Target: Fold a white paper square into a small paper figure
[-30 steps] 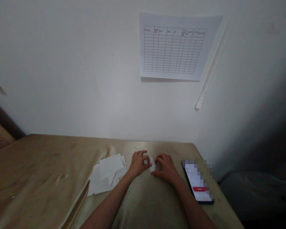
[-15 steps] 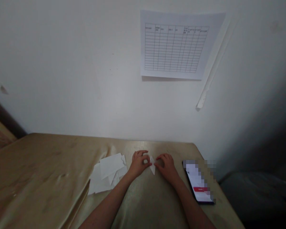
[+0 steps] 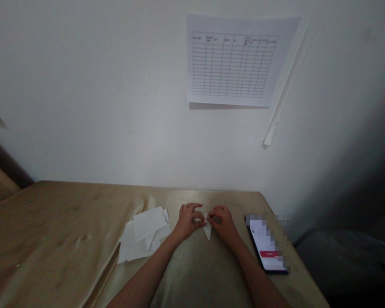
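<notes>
Over the gold-covered bench we go, loose white sheets lying off left, and midway the left hand and right hand, fingertips nearly closed, both pinch the small pointed paper between them. Looks like a folding step; the next move calls for steady pinches and matched edges.

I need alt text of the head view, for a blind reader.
A person's left hand and right hand hold a small pointed white paper at a tan surface. Loose papers lie left, a lit phone right; a printed grid hangs on the wall.
</notes>
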{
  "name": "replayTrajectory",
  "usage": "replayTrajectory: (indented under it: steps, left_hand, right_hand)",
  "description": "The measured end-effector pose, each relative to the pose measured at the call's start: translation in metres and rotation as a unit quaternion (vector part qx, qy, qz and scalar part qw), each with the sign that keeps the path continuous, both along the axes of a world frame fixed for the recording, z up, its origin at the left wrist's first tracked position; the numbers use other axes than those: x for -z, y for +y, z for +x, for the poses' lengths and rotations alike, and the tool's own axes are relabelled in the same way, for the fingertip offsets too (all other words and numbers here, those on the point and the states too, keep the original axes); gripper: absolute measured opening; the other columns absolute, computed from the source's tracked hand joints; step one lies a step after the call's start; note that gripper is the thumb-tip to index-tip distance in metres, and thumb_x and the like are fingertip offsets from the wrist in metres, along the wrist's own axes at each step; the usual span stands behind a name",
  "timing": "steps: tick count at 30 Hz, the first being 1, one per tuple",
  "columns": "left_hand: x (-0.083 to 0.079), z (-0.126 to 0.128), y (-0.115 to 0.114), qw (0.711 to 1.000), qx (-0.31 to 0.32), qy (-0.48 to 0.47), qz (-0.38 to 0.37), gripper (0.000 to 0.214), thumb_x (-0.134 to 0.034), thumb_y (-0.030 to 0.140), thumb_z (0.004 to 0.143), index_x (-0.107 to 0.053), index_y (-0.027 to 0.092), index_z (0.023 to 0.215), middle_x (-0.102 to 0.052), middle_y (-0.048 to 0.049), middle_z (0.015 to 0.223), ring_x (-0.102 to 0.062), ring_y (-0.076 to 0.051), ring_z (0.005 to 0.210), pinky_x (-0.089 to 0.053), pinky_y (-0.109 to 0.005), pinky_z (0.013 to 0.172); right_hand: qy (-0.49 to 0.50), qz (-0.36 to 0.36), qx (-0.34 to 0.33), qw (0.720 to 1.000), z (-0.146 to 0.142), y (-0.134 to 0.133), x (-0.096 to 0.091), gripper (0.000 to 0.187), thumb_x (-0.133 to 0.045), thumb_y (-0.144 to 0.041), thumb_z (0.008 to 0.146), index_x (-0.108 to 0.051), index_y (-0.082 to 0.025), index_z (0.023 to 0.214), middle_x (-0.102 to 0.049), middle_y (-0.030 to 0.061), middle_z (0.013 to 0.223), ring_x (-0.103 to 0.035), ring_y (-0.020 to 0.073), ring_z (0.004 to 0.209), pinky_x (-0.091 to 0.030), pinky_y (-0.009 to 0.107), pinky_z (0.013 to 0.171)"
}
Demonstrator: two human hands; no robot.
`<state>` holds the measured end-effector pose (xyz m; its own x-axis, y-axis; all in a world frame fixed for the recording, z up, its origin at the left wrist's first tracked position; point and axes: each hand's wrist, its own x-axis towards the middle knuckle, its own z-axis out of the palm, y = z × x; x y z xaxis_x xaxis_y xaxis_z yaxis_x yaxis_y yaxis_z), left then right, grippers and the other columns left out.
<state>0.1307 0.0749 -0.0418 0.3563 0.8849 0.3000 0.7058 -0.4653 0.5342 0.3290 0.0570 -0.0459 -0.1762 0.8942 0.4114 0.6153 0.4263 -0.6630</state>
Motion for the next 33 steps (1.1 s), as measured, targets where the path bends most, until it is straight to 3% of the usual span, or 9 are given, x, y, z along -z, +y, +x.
replayTrajectory:
  steps: [16, 33]
  left_hand:
    - [-0.0035, 0.0003, -0.0009, 0.999, 0.0, -0.019, -0.03, 0.003, -0.079, 0.036, 0.076, -0.078, 0.033, 0.076, -0.061, 0.0023, 0.136, -0.047, -0.028, 0.131, -0.023, -0.055, 0.116]
    - [-0.0024, 0.0013, -0.0007, 0.999, -0.007, -0.014, -0.044, 0.004, -0.078, 0.037, 0.078, -0.078, 0.034, 0.08, -0.061, 0.0012, 0.137, -0.044, -0.031, 0.134, -0.011, -0.066, 0.117]
  right_hand:
    - [0.039, -0.005, 0.005, 0.999, -0.001, -0.0017, -0.0011, 0.003, -0.066, -0.026, 0.079, -0.068, -0.024, 0.08, -0.069, 0.0031, 0.089, -0.058, 0.0219, 0.098, -0.04, 0.039, 0.097]
    - [0.105, -0.032, 0.008, 0.994, -0.0027, -0.0016, -0.0008, 0.01, -0.061, -0.027, 0.083, -0.068, -0.023, 0.086, -0.068, 0.006, 0.093, -0.06, 0.0227, 0.095, -0.045, 0.038, 0.092]
